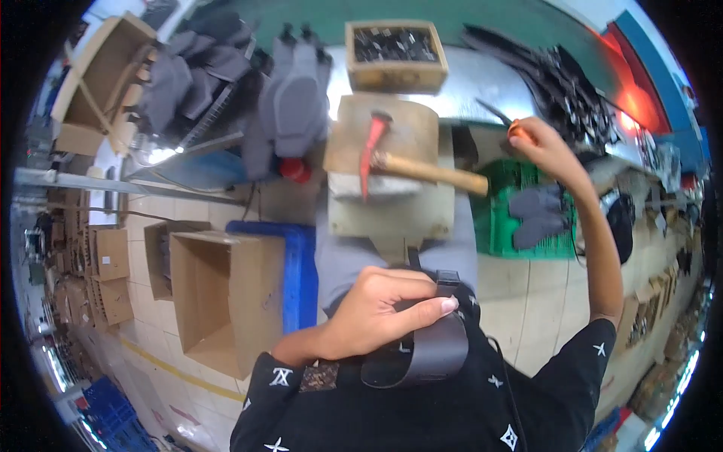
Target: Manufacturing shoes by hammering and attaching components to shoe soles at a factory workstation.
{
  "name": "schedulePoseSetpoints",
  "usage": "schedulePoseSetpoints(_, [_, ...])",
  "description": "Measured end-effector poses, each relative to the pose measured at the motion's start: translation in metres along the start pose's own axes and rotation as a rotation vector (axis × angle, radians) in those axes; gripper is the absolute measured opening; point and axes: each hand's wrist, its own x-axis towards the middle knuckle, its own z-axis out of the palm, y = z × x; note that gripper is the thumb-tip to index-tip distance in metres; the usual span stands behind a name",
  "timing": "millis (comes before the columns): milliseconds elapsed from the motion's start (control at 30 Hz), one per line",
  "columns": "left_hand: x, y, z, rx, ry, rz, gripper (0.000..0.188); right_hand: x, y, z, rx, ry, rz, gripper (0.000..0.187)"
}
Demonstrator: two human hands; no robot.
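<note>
Left hand [376,313] is near the body, centre of view, fingers curled round a dark leather strap [429,350] that bends into a loop below the thumb; a black buckle end [446,280] sticks up just past the fingertips. Grip is closed on it.

Right hand [546,147] is stretched far right, pinched shut on a small tool with an orange handle [516,129] and a thin dark blade pointing far-left (exact tool type too small to tell). It sits just beside the pile of black straps [565,83] on the metal bench [482,79].

Between the hands: a wooden block [410,124] with a hammer [410,162] lying on it, red head to the left, wooden handle running right.

Far centre: wooden box [397,54] of small dark parts. Right of the block: green crate [501,218] with grey pieces [538,215] on it. Left near: open cardboard box [226,294], beside a blue crate [297,271].
</note>
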Motion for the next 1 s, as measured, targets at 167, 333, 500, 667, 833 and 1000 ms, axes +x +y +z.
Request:
schedulePoseSetpoints(167, [0.020,0.001,-0.038,-0.123,0.194,-0.176,0.026,0.065,0.092,0.042,-0.294,0.248,0.149,0.032])
schedulePoseSetpoints(333, [0.080,0.025,-0.175,0.338,0.539,0.307,0.035,0.069,0.062,0.038,-0.445,0.620,0.012,0.030])
schedulePoseSetpoints(500, [0.155,-0.024,-0.295,1.112,1.046,0.199,0.062,0.006,0.017,0.033,-0.176,0.822,-0.009,0.027])
schedulePoseSetpoints(667, [0.163,-0.140,-0.299,1.746,0.772,-0.031,0.076,-0.045,0.061,0.004,-0.078,0.957,0.068,0.024])
schedulePoseSetpoints(833, [0.172,-0.122,-0.226,1.285,1.034,-0.137,0.084,-0.093,0.039,-0.023,0.209,1.010,0.191,0.021])
schedulePoseSetpoints(1000, [0.123,-0.126,-0.289,1.326,1.169,-0.404,0.105,-0.009,-0.108,0.025,0.696,0.315,-0.154,0.024])
